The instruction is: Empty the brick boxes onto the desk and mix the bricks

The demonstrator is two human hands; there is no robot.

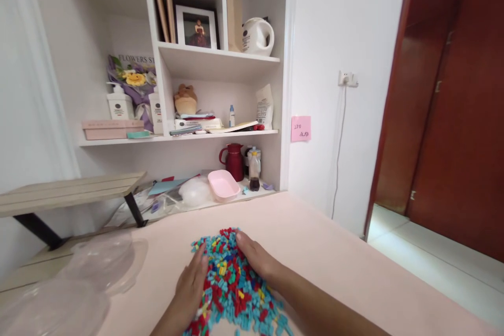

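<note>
At the lower centre of the frame, the heap of small pieces point(232, 278) mixes turquoise, red, yellow, green and dark blue. It lies on a pale pink surface point(334, 252). Behind it, at mid-frame, a shallow tray point(223, 185) is light pink and a jug point(233, 161) is dark red. The shelving point(216, 60) is white. A sticky note point(301, 128) on the white wall is bright pink. At the right, the door point(460, 115) is reddish brown.

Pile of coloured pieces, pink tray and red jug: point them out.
pile of coloured pieces point(236, 283), head view, middle of heap.
pink tray point(223, 185), head view, inner floor.
red jug point(235, 161), head view, body.
</note>
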